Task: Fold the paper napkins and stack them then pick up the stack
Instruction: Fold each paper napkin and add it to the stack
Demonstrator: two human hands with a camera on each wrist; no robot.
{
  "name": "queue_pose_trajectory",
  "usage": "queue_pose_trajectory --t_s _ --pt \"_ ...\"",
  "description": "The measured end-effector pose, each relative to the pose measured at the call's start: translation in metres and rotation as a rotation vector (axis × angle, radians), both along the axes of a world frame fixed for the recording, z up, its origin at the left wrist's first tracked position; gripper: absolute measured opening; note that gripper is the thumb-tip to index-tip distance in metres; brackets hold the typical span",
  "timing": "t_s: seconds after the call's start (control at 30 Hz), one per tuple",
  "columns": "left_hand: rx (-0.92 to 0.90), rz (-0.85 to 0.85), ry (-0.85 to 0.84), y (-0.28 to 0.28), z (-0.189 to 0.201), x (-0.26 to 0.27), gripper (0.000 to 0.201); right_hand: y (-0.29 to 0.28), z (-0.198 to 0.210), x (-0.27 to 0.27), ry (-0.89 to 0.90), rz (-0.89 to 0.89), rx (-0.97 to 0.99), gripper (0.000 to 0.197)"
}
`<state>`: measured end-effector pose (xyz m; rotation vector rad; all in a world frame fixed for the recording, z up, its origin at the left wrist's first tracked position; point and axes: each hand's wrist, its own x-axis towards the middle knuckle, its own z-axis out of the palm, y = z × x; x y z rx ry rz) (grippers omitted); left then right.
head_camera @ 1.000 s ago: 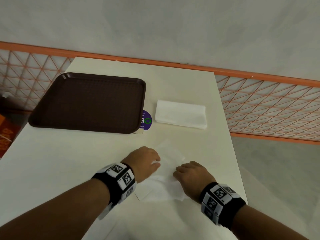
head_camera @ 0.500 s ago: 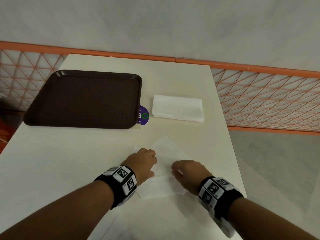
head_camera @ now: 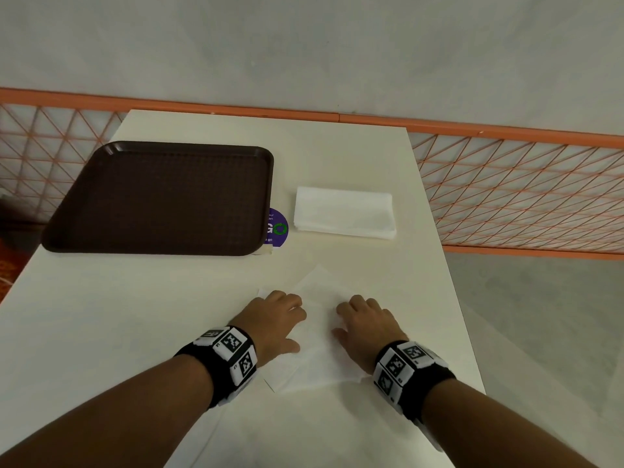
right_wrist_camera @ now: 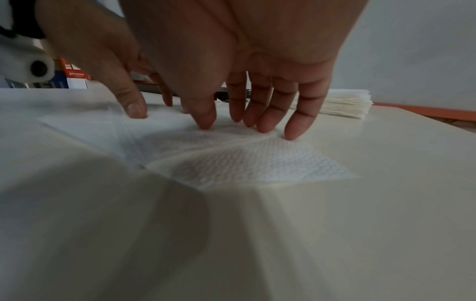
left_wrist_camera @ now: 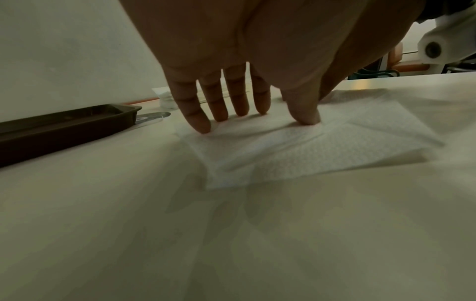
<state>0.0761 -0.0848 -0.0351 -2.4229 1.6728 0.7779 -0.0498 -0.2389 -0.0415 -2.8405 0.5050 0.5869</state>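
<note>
Since a second ago the raised flap of the napkin (head_camera: 315,336) has come down and the sheet now lies flatter on the table (head_camera: 135,332), with both hands lowered onto it and a folded corner pointing away beyond the fingertips. The left hand (head_camera: 273,320) rests on the napkin's left part; in the left wrist view its fingers (left_wrist_camera: 203,122) are straight and slightly spread, tips pressing the paper, and the thumb (left_wrist_camera: 306,116) presses down separately to their right, with creases running out from under it. The right hand (head_camera: 366,324) sits on the right part, just beside the left hand with a strip of bare napkin between them; in the right wrist view its fingers (right_wrist_camera: 296,126) are extended and close together, tips touching the paper along a diagonal crease, the thumb (right_wrist_camera: 206,118) pressing to their left. Neither hand curls round the paper; both only press it flat. The near corner of the napkin lies behind the fingertips, toward the wrists, flat on the table. Well beyond the fingertips of the right hand lies a stack of napkins (head_camera: 344,212), its edges layered in the right wrist view. Beyond the left hand's fingers and further left is a dark brown tray (head_camera: 162,197), and a purple round sticker (head_camera: 278,228) shows between the tray's edge and the stack, partly under the tray. An orange mesh fence (head_camera: 523,190) runs beyond the table's far side.
</note>
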Motion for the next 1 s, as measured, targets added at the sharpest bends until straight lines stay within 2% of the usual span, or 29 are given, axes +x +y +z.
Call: queue_pose_trajectory --t_s 0.13,0.33,0.43,0.57,0.7,0.83,0.9,1.0 --pt "0.051 -0.023 -0.028 -0.004 0.002 0.002 0.074 -0.001 0.002 0.001 -0.004 -0.007 -0.014 0.043" --pt "0.019 0.011 -0.124 -0.022 0.006 -0.002 0.049 -0.009 0.010 0.015 0.088 -0.073 0.068 0.041" --pt "0.045 0.034 -0.141 -0.033 0.009 -0.001 0.054 -0.013 0.014 0.025 0.161 -0.099 0.100 0.038" --pt "0.110 0.025 -0.104 -0.045 0.012 0.000 0.059 -0.014 0.015 0.034 0.198 -0.126 0.128 0.037" --pt "0.078 0.056 -0.046 -0.048 0.009 -0.004 0.057 -0.009 0.014 0.034 0.172 -0.133 0.156 0.040" --pt "0.015 0.175 0.045 -0.047 0.008 -0.003 0.044 -0.012 0.015 0.030 0.080 -0.199 0.334 0.017" --pt "-0.040 0.215 0.101 -0.049 0.013 0.002 0.033 -0.015 0.016 0.027 0.030 -0.173 0.347 0.010" --pt "-0.008 0.242 0.180 -0.049 0.019 0.010 0.026 -0.019 0.021 0.023 -0.009 -0.138 0.315 0.013"
